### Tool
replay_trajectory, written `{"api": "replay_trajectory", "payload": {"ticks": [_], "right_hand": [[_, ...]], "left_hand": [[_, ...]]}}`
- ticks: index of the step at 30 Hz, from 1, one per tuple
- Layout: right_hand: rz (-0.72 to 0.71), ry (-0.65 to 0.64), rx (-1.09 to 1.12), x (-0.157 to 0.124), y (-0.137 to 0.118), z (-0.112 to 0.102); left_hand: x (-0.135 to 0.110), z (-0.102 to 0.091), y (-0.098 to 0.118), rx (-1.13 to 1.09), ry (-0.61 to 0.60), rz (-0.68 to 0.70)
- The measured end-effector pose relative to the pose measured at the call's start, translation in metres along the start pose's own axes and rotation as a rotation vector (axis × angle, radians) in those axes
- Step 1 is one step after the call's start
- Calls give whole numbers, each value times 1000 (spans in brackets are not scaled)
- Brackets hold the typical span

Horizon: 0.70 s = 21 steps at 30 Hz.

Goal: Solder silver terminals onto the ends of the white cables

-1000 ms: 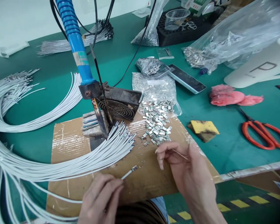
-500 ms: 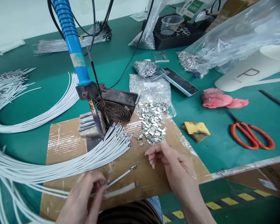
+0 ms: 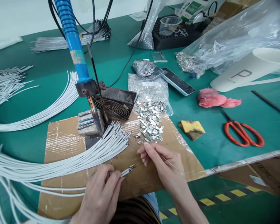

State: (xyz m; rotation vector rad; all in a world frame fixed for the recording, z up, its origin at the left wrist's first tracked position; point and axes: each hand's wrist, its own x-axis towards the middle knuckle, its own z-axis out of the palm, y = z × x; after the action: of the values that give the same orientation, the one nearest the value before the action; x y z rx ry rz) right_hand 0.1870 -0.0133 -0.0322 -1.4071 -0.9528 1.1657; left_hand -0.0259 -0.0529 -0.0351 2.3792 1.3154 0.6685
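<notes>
My left hand (image 3: 104, 189) is closed around white cables (image 3: 124, 172), and small metal connectors (image 3: 131, 168) show at the ends pointing right. My right hand (image 3: 164, 161) has its thumb and index finger pinched together, and a thin solder wire (image 3: 168, 162) runs from them across the hand. Just beyond those fingers lies a pile of small metal connectors (image 3: 151, 124) on the cardboard sheet (image 3: 65, 202). A soldering iron (image 3: 96, 118) with a blue handle points down from a holder, its tip by the fanned ends of a thick white cable bundle (image 3: 107, 146).
A small dark fan (image 3: 116, 102) stands behind the iron. To the right are a yellow sponge (image 3: 193, 127), orange-handled scissors (image 3: 244, 133), a pink cloth (image 3: 212, 98), a phone (image 3: 178, 81) and a white cup (image 3: 244, 70). More white cables (image 3: 37, 113) curve at the left.
My left hand has moved right and up with the cables, and their connector ends now sit side by side. My right hand has shifted slightly left, its thumb now against the index finger.
</notes>
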Motion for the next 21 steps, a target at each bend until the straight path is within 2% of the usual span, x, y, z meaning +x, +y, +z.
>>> {"api": "replay_trajectory", "payload": {"ticks": [4,8,11,15,19,21], "right_hand": [[3,-26,-14,-1,0,-1],[1,-85,-62,-6,-9,0],[-64,-268,-197,-11,-17,2],[-116,-526,-315,-15,-24,4],[-82,-633,-291,-16,-26,3],[-47,-634,-226,-17,-25,4]], "left_hand": [[8,-6,5,-83,86,28],[10,-12,12,-263,98,-47],[13,-14,19,-363,111,-110],[14,-14,25,-371,94,-127],[12,-13,24,-336,103,-105],[14,-16,24,-407,74,-186]]}}
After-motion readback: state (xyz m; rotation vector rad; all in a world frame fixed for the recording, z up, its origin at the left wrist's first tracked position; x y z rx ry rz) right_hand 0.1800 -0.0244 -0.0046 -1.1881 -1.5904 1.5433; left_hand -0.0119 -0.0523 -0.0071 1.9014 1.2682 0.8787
